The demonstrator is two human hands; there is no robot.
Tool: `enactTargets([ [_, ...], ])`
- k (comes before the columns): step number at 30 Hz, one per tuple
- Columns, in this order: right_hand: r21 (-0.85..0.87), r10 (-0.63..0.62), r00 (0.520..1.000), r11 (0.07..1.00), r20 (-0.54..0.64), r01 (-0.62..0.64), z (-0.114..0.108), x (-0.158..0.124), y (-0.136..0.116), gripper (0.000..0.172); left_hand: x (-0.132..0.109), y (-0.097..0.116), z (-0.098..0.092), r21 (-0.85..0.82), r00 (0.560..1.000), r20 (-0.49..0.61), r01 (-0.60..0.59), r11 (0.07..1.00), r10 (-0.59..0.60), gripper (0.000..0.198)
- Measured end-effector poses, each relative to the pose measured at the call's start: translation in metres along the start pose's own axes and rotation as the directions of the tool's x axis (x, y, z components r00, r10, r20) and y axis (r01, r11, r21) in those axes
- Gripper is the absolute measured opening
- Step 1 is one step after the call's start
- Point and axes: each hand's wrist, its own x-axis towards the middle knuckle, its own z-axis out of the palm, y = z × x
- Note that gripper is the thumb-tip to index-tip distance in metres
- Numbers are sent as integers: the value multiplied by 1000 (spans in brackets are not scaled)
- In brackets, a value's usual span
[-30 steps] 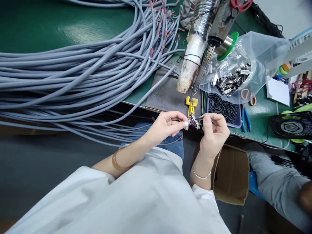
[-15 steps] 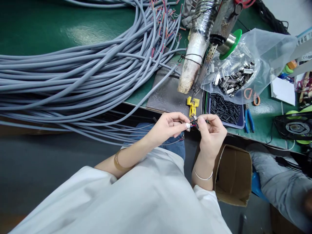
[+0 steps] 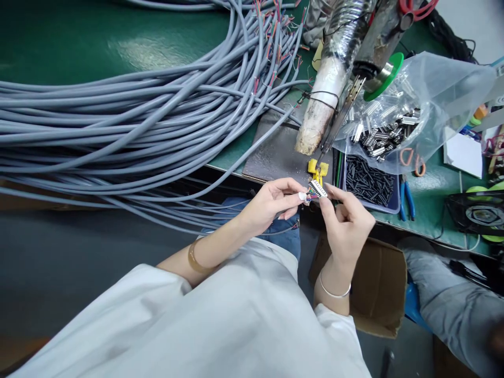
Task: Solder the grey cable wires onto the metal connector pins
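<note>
At the worktop (image 3: 79, 47) edge, left hand (image 3: 277, 202) pinching coloured wires (image 3: 311, 195) in its fingers, right hand (image 3: 347, 216) seemingly pinching a connector (image 3: 318, 188), yellow clamp (image 3: 324, 169) near

Grey along the cables (image 3: 157, 116), green across the desk (image 3: 79, 42), mixed colours in the thin wires (image 3: 309, 196), bright yellow on the fixture (image 3: 323, 169), black throughout the short tubes (image 3: 368, 181).

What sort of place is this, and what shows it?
Probably a cable-assembly workshop: there's a large bundle of grey cables with coloured wire ends, what looks like a solder spool, and a plastic bag of small metal connectors.
</note>
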Motion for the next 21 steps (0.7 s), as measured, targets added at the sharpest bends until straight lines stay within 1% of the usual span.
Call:
enactTargets([
  [3, 192, 141, 985, 969, 95, -157, 8, 0, 2, 19, 0, 0, -1, 22, 999, 7, -45, 999, 45, 24],
  [5, 290, 189, 974, 932, 123, -217, 13, 0, 1, 21, -1, 0, 0, 103, 993, -7, -113, 988, 115, 22],
  [6, 307, 200, 972, 923, 126, -230, 16, 0, 1, 21, -2, 1, 0, 159, 987, -23, -153, 975, 158, 20],
  [9, 243, 198, 977, 946, 81, -212, 21, -1, 0, 20, -2, 1, 2, 310, 957, -78, -244, 919, 280, 15],
  [12, 119, 144, 989, 982, 35, -147, 22, -1, 0, 21, -1, 3, 3, 382, 936, -102, -275, 882, 336, 12],
  [14, 110, 116, 993, 987, 9, -117, 20, -1, 1, 23, 1, 5, 4, 407, 936, -118, -260, 876, 333, 12],
  [18, 251, 87, 988, 966, -128, -52, 16, -3, 4, 25, 6, 12, 2, 381, 962, -151, -155, 911, 227, 19],
  [20, 265, 82, 977, 964, -195, -28, 15, -4, 6, 22, 8, 15, 0, 335, 972, -151, -120, 934, 179, 23],
  [21, 254, 80, 975, 967, -209, -24, 15, -4, 8, 18, 9, 16, -1, 317, 974, -153, -112, 942, 168, 25],
])
